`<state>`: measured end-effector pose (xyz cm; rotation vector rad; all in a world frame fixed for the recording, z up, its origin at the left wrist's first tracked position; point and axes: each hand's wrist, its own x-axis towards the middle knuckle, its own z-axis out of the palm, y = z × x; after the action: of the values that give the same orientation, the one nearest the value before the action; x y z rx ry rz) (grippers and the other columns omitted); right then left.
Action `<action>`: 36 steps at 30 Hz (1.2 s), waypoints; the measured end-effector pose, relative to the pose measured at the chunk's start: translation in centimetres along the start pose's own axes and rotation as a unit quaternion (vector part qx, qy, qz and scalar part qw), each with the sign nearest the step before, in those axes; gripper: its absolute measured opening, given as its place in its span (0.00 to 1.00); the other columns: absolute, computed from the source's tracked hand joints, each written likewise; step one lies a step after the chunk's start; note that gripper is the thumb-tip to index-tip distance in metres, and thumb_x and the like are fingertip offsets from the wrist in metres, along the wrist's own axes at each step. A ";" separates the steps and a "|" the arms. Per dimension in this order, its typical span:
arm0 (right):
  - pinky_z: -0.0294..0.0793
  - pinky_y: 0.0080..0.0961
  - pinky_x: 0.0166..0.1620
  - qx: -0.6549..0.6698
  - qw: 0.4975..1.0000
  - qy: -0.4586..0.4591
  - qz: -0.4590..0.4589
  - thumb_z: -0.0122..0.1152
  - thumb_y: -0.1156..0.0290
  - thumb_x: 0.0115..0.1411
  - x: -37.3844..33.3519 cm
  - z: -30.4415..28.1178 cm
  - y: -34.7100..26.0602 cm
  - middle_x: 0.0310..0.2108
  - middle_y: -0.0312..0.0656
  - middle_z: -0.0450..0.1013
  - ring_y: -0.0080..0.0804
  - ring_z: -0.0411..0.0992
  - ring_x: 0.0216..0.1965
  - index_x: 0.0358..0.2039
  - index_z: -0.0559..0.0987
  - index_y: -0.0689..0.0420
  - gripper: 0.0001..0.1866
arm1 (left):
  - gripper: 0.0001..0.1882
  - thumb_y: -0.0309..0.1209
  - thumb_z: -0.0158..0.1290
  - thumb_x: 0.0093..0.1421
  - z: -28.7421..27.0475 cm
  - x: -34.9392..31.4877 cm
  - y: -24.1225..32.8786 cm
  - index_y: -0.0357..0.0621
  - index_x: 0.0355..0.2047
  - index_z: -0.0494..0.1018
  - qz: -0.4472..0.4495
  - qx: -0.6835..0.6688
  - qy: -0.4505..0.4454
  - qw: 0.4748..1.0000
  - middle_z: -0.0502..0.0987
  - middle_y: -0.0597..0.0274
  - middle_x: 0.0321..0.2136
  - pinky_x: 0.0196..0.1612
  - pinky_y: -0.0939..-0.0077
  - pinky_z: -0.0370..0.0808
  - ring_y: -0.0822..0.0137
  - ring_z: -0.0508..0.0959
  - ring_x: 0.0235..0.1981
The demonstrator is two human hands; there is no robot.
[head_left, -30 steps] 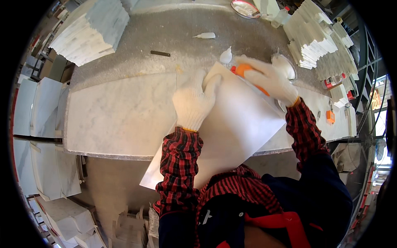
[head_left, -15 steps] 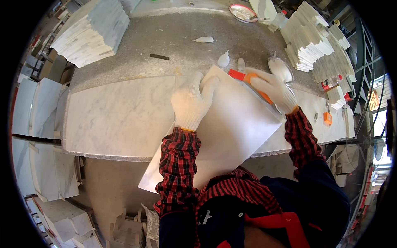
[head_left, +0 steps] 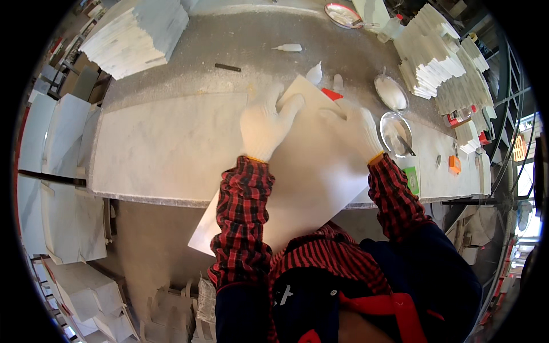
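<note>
"Where's your white panel?"
"It's slanting in front of me, top corner over the grey bench, lower left corner jutting past the front edge."
"And your hands?"
"My gloved left hand grips its upper left edge, thumb across the face. My right hand lies on the opposite edge, near something red; I can't tell whether it's clasping anything."

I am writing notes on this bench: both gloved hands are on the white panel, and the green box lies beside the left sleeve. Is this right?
The side is wrong: the head view shows the green box beside the right sleeve. The left hand and right hand, both gloved, are on the panel.
</note>
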<state>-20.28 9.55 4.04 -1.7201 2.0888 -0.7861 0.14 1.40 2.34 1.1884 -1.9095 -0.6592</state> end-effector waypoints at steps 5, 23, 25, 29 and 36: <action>0.76 0.42 0.42 0.014 1.000 0.021 0.013 0.62 0.49 0.61 -0.4 0.2 -0.5 0.34 0.54 0.80 0.51 0.79 0.38 0.47 0.81 0.57 0.25 | 0.29 0.39 0.61 0.64 -8.5 -10.6 -6.3 0.38 0.61 0.71 -0.174 -0.141 0.002 0.975 0.80 0.50 0.52 0.53 0.68 0.76 0.61 0.80 0.50; 0.71 0.27 0.36 0.146 0.986 0.074 0.029 0.65 0.53 0.64 -4.9 -2.1 1.9 0.29 0.38 0.78 0.22 0.72 0.33 0.39 0.83 0.65 0.22 | 0.43 0.58 0.40 0.74 -13.5 -37.5 -13.6 0.35 0.74 0.49 -0.425 -0.397 0.379 0.720 0.52 0.50 0.74 0.73 0.64 0.51 0.59 0.54 0.73; 0.69 0.22 0.35 0.210 0.971 0.085 0.071 0.69 0.51 0.62 -6.9 -3.6 0.5 0.26 0.32 0.74 0.17 0.65 0.30 0.39 0.83 0.66 0.25 | 0.44 0.59 0.38 0.74 -18.6 -34.1 -10.5 0.35 0.74 0.47 -0.412 -0.315 0.431 0.739 0.48 0.47 0.75 0.75 0.60 0.47 0.56 0.51 0.75; 0.72 0.21 0.45 0.469 0.861 0.197 0.008 0.70 0.56 0.64 -9.5 -3.2 -2.8 0.39 0.35 0.78 0.18 0.71 0.40 0.49 0.78 0.65 0.24 | 0.44 0.61 0.37 0.72 -27.8 -27.0 -8.6 0.39 0.74 0.50 -0.244 -0.250 0.449 0.822 0.49 0.49 0.75 0.75 0.61 0.47 0.54 0.52 0.74; 0.71 0.20 0.49 0.571 0.769 0.283 -0.049 0.66 0.62 0.67 -8.4 0.1 -2.2 0.39 0.30 0.76 0.16 0.70 0.43 0.46 0.77 0.60 0.15 | 0.39 0.57 0.32 0.73 -32.7 -11.2 -4.2 0.39 0.71 0.57 -0.112 -0.211 0.486 0.841 0.59 0.50 0.70 0.69 0.56 0.60 0.53 0.63 0.68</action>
<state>-16.59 17.42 4.49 -0.8988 1.1501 -2.2027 32.12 8.84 13.78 1.1343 -0.7293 -0.4190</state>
